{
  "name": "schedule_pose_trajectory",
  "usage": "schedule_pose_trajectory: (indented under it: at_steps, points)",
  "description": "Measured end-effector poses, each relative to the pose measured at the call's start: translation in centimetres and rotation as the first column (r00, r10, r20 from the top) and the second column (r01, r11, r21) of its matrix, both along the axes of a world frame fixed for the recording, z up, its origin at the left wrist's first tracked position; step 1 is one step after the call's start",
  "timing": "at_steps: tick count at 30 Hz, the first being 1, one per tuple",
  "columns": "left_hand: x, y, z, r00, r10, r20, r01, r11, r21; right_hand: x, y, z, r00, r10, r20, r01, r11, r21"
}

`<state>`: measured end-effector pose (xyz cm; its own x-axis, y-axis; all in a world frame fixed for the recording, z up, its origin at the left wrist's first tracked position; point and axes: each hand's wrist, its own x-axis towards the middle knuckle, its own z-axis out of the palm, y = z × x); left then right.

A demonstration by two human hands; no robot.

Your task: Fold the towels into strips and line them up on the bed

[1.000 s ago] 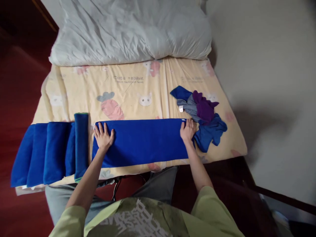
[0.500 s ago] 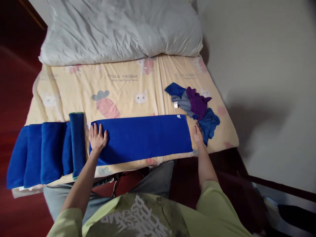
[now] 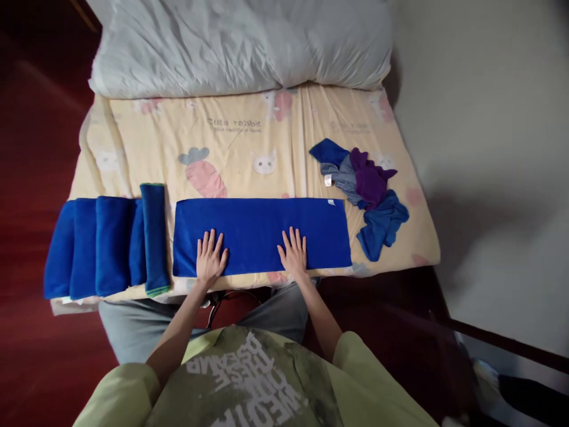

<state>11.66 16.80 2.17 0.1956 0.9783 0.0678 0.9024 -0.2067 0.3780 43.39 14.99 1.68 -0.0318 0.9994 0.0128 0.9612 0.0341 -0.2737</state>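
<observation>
A blue towel (image 3: 258, 228) lies flat as a long rectangle near the bed's front edge, with a small white tag at its far right corner. My left hand (image 3: 211, 258) rests on its left half, palm down and fingers spread. On the right half, my right hand (image 3: 294, 254) also lies flat with fingers apart. Neither hand grips anything. To the left stands a row of folded blue towels (image 3: 114, 246), ending in a narrow folded towel with green edging (image 3: 154, 237).
A crumpled pile holds a purple cloth (image 3: 372, 179), a grey-blue cloth (image 3: 342, 178) and blue cloths (image 3: 386, 222) at the right. The yellow printed sheet (image 3: 240, 160) covers the bed. A grey-white quilt (image 3: 244, 47) lies across the back, and a wall (image 3: 489, 118) borders the right.
My left hand has moved right from the towel's left edge. My right hand has come left from beside the crumpled pile onto the towel. The view has shifted slightly.
</observation>
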Motion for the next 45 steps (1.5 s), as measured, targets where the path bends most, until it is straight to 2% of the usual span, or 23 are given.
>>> schedule_pose_trajectory:
  at_steps: [2,7,10,17,21,24,26,28,31,34,37,40,45]
  points:
    - [-1.3,-0.5,0.0,0.999,0.051,-0.01,-0.051,0.999,-0.005,1.0,-0.8,-0.5,0.998,-0.057,0.007,0.057,0.998,-0.009]
    - [-4.9,-1.5,0.4,0.98,0.198,-0.018,-0.198,0.98,-0.028,9.2,-2.5,-1.4,0.97,-0.239,0.046,0.238,0.971,0.008]
    - [-5.8,-2.2,0.7,0.962,0.269,-0.041,-0.271,0.962,-0.028,12.5,-3.3,-1.6,0.94,-0.333,0.07,0.333,0.943,0.024]
    - [-7.2,-3.2,0.7,0.953,0.302,-0.013,-0.303,0.953,-0.009,13.7,-3.7,-2.0,0.912,-0.402,0.08,0.399,0.915,0.052]
    - [-7.0,-3.2,0.8,0.95,0.311,-0.022,-0.311,0.95,0.028,13.8,-2.9,-2.1,0.878,-0.476,0.053,0.473,0.879,0.063]
    - [-5.6,-1.3,0.8,0.969,0.245,-0.037,-0.242,0.968,0.06,13.6,-0.3,-2.0,0.886,-0.462,0.047,0.455,0.884,0.108]
    - [-4.5,1.4,0.7,0.988,0.147,-0.039,-0.145,0.988,0.051,13.4,2.6,-1.8,0.933,-0.356,0.045,0.351,0.932,0.092]
    - [-3.8,4.9,0.4,0.994,0.105,-0.035,-0.105,0.994,0.019,13.4,5.9,-1.6,0.964,-0.265,0.036,0.264,0.964,0.029]
    - [-4.1,10.3,0.0,0.985,0.168,-0.043,-0.169,0.985,-0.027,14.3,10.3,-1.6,0.947,-0.319,0.026,0.32,0.947,-0.036]
    - [-5.6,14.1,-0.3,0.974,0.219,-0.059,-0.222,0.974,-0.054,16.0,12.7,-1.9,0.915,-0.404,0.016,0.404,0.914,-0.036]
    - [-7.1,15.7,-0.4,0.978,0.196,-0.07,-0.201,0.977,-0.066,17.7,13.4,-2.4,0.888,-0.459,0.0,0.459,0.888,-0.019]
    - [-7.8,16.1,-0.6,0.98,0.177,-0.086,-0.183,0.981,-0.065,18.2,13.3,-2.7,0.874,-0.487,0.001,0.487,0.874,0.009]
    - [-7.4,16.0,-0.6,0.98,0.17,-0.1,-0.175,0.983,-0.047,15.7,11.7,-1.9,0.855,-0.518,0.023,0.511,0.849,0.132]
